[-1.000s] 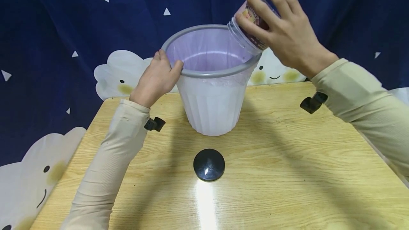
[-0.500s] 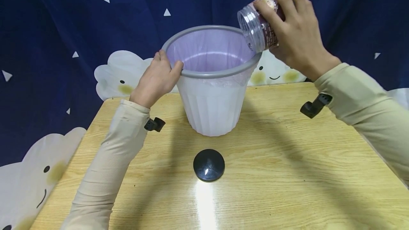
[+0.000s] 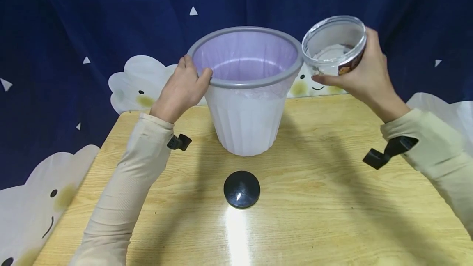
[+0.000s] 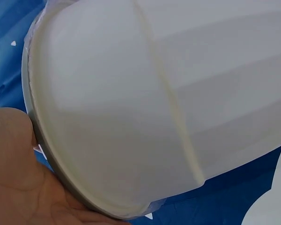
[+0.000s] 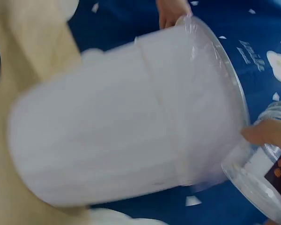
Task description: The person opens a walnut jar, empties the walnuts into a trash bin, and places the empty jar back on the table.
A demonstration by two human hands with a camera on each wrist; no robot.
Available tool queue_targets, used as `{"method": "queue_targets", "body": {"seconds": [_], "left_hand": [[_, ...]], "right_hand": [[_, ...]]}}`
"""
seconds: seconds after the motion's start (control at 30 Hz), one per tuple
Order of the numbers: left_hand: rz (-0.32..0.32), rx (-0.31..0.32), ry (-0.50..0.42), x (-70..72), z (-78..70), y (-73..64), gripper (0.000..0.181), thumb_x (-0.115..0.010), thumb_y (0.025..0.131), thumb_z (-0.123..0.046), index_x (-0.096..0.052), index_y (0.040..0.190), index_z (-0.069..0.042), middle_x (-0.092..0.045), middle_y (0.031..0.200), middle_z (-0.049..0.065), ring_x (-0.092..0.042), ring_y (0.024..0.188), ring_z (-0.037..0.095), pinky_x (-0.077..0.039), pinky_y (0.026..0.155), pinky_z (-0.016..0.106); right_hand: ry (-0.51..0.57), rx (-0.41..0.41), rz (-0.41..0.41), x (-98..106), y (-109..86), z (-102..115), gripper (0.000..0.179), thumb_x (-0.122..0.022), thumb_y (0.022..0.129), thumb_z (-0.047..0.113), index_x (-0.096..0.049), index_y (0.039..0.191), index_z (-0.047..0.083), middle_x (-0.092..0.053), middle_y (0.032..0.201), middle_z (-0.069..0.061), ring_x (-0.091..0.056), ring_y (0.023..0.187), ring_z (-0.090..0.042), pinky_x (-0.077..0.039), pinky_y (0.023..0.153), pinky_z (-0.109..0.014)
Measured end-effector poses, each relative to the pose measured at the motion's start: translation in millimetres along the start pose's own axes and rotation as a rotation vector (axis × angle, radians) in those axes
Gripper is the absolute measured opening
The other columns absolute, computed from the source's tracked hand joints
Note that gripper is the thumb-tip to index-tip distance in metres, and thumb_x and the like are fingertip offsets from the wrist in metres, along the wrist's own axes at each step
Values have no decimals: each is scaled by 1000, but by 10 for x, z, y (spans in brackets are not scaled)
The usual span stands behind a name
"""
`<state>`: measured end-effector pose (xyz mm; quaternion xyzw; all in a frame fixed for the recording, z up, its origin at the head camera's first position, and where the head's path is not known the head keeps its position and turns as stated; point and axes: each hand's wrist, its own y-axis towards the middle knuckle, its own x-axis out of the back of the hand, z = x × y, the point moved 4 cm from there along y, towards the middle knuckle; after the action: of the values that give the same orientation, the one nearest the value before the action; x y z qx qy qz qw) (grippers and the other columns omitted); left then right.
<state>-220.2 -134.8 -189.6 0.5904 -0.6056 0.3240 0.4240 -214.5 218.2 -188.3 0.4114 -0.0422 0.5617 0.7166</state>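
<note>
My left hand point(image 3: 182, 89) grips the grey rim of a white ribbed trash bin point(image 3: 245, 120) at its left side. A thin plastic liner folds over the rim, and the inside looks purple. In the left wrist view, the palm point(image 4: 18, 173) lies against the rim. To the right of the bin, my right hand point(image 3: 373, 77) holds a clear plastic jar point(image 3: 332, 44) with a dark label, its uncovered mouth tilted towards me. The jar is up at rim height, and some pale matter shows inside, unclear in kind. A round black lid point(image 3: 242, 189) lies on the table in front of the bin.
The bin stands near the far edge of a wood-grain table point(image 3: 314, 216). Behind it hangs a dark blue curtain point(image 3: 159, 7) with white triangles and smiling clouds. Black wrist mounts point(image 3: 179, 142) stick out from both sleeves.
The right hand has swung the jar from tipped mouth-down over the bin's right rim to outside it, turning its mouth upward and towards me. The left hand and lid stay in place.
</note>
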Motion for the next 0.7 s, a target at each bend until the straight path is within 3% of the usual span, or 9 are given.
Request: {"method": "queue_targets", "body": {"seconds": [0.1,0.2,0.27,0.4,0.53,0.7], "left_hand": [[11,12,-5,-1,9,-4,80,-21,96,-45,3,148,11,-1,156,28,-10,144,35,-13,118,43],[20,17,-10,-1,9,-2,81,-21,96,-46,5,149,10,0,157,27,-8,145,34,-13,118,42],[19,14,-12,-3,1,7,81,-21,96,-46,5,149,10,0,157,26,-8,145,33,-13,118,41],[16,13,-16,-2,-7,18,81,-21,96,-46,4,149,9,0,157,25,-8,145,32,-13,119,41],[19,19,-19,-8,6,12,80,-21,97,-46,5,149,8,1,158,25,-6,145,31,-11,119,41],[1,18,-30,-14,22,4,81,-21,97,-48,2,150,8,0,158,23,-6,146,30,-12,119,41]], "right_hand": [[149,-145,156,-117,-303,-289,92,-90,64,10,-37,140,21,-49,116,1,-43,88,-10,-38,68,-17],[251,-220,300,-312,-708,-558,86,-86,69,4,-37,139,16,-48,118,-3,-44,94,-11,-41,69,-16],[254,-255,362,-460,-1005,-714,88,-86,69,6,-35,141,13,-48,122,-7,-46,99,-14,-42,71,-15],[233,-248,425,-768,-1536,-931,100,-92,62,12,-34,143,6,-51,126,-18,-51,103,-24,-46,72,-18],[164,-232,456,-1007,-1931,-1024,105,-95,57,22,-36,142,3,-56,121,-21,-55,94,-29,-49,67,-23],[143,-154,411,-1171,-2166,-1017,109,-96,52,30,-39,140,1,-55,127,-18,-52,111,-33,-43,91,-40]]}}
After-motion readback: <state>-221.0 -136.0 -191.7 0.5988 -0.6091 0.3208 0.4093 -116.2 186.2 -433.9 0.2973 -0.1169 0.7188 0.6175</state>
